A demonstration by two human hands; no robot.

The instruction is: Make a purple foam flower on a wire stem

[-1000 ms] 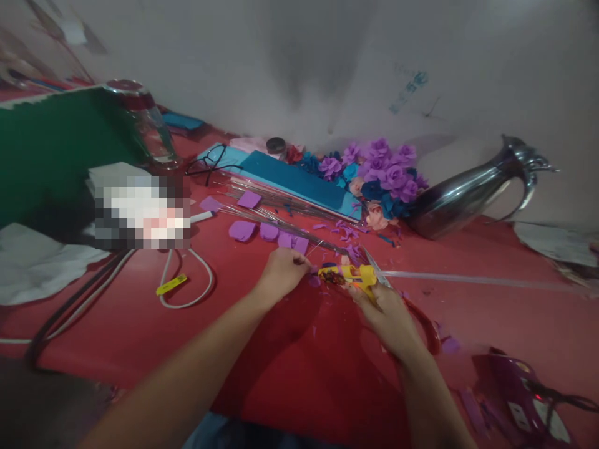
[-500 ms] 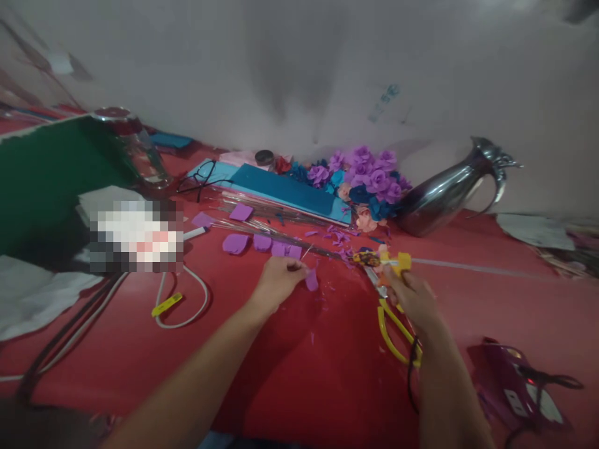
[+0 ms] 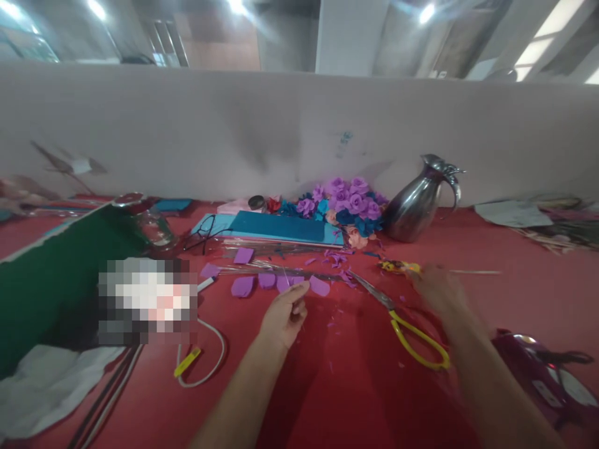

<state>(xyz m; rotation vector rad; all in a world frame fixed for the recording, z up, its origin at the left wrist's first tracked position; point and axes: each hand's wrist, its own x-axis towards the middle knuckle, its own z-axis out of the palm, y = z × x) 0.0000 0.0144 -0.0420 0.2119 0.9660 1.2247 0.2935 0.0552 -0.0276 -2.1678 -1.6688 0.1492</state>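
My left hand (image 3: 284, 315) is closed around a thin wire (image 3: 286, 274) that sticks up past its fingers. Just beyond the index fingertip is a purple paper petal (image 3: 319, 285); whether it is held or lies on the table I cannot tell. More purple petals (image 3: 243, 287) lie in a row to the left. My right hand (image 3: 437, 290), smeared by motion, is at the back end of a yellow glue gun (image 3: 400, 267), its fingers unclear. A pale stick (image 3: 475, 272) shows beyond it. Yellow-handled scissors (image 3: 390, 305) lie partly open between my hands.
Behind are blue sheets (image 3: 281, 226), black glasses (image 3: 206, 234), purple paper flowers (image 3: 350, 193) and a metal jug (image 3: 416, 199). Purple scraps (image 3: 334, 257) litter the table. At right sits a maroon power device (image 3: 538, 368); at left, a white cable (image 3: 219, 340) and a green box (image 3: 60, 274).
The view has tilted up. My right hand has carried the glue gun rightward, off the scissors. My left hand has turned, and the purple petal now sits at its index fingertip.
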